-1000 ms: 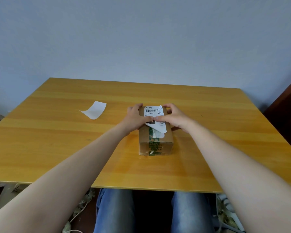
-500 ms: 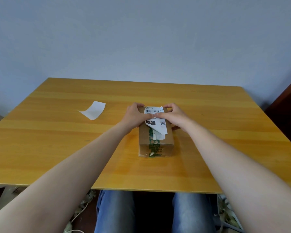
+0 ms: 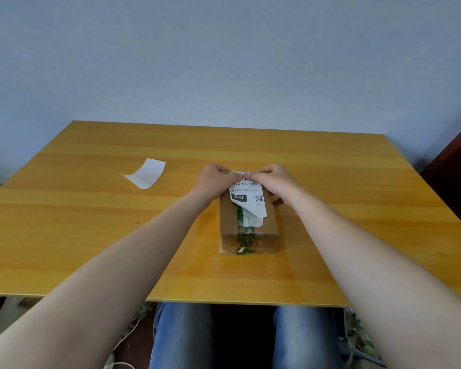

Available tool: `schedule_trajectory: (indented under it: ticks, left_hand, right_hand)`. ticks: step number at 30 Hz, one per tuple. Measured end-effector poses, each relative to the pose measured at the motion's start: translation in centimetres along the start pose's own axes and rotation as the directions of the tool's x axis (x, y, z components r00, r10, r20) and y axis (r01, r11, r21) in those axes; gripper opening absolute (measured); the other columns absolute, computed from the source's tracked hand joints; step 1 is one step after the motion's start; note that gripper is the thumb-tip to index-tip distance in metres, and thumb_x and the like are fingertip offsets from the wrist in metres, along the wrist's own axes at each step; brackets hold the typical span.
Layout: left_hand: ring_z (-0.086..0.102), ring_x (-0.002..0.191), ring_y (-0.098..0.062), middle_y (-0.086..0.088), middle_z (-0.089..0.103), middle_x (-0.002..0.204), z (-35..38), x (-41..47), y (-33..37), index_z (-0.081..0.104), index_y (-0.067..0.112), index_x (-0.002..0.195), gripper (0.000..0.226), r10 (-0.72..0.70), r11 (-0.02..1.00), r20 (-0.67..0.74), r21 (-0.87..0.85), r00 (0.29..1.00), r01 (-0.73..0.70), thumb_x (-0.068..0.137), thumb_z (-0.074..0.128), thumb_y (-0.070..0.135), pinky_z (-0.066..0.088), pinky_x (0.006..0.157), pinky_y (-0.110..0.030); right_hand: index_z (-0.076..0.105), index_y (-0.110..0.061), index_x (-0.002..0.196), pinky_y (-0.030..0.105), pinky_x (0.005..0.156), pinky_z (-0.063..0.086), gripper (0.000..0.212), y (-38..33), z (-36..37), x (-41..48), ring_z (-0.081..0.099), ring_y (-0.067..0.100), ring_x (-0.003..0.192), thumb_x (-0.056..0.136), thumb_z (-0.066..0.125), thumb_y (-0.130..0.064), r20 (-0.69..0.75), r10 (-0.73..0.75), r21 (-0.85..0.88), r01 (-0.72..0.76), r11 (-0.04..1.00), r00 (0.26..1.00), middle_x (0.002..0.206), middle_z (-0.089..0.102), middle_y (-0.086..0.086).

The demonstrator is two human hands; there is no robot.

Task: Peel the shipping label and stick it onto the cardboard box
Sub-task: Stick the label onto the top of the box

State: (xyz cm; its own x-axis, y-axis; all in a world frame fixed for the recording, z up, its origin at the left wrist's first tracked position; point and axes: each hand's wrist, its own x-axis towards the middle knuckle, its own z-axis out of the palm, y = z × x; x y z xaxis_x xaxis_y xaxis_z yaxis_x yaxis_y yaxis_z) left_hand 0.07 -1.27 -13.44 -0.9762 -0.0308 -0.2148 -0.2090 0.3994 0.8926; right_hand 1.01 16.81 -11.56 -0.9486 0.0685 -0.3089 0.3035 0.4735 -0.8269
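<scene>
From the head view, a cardboard box sits mid-table. The label lies on its top, near end curling up. The left hand and right hand, fingers curled, pinch the label's far edge against the box. A blank paper slip lies well apart to the left.
</scene>
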Motion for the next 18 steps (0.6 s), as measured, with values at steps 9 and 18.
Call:
schedule_trajectory:
  ticks: [9, 18]
  left_hand:
    - [0.061, 0.071, -0.024, -0.006, 0.073, 0.078, 0.33, 0.52, 0.34, 0.063, 0.022, 0.071, 0.033, -0.043, 0.997, -0.020, -0.066, 0.999, 0.042, 0.081, 0.079, 0.048, 0.043, 0.063, -0.036]
    - [0.061, 0.075, -0.022, -0.004, 0.072, 0.086, 0.38, 0.52, 0.54, 0.062, 0.020, 0.084, 0.033, -0.035, 0.996, 0.000, -0.078, 0.999, 0.035, 0.085, 0.079, 0.048, 0.039, 0.059, -0.029]
  right_hand:
    - [0.058, -0.021, 0.099, 0.035, 0.068, 0.052, 0.040, -0.65, 0.54, 0.36, 0.071, 0.027, 0.091, 0.088, 0.072, -0.057, -0.034, 0.024, 0.006, -0.024, 1.000, 0.999, 0.100, 0.076, 0.003]
    - [0.056, -0.020, 0.090, 0.033, 0.064, 0.051, 0.042, -0.70, 0.44, 0.47, 0.069, 0.026, 0.083, 0.090, 0.070, -0.059, -0.038, 0.032, 0.021, -0.031, 0.999, 0.999, 0.096, 0.075, 0.004]
